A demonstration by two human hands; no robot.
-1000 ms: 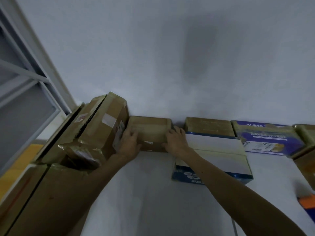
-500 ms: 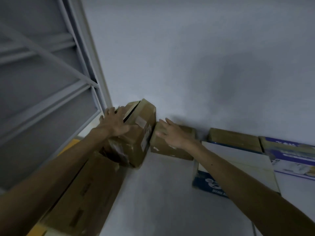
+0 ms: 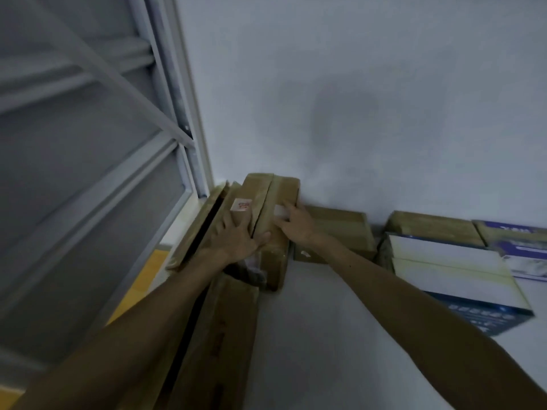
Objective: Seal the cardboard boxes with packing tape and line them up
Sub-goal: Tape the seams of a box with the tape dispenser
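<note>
Cardboard box (image 3: 260, 190) at frame centre looked stiff and fairly light. The left hand (image 3: 236, 239) and right hand (image 3: 296, 224) pressed it flat-fingered, gripping nothing; opposite sides seemed the best hold.

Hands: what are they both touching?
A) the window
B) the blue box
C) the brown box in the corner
C: the left hand and the right hand both lie flat on top of the brown box by the wall corner.
</note>
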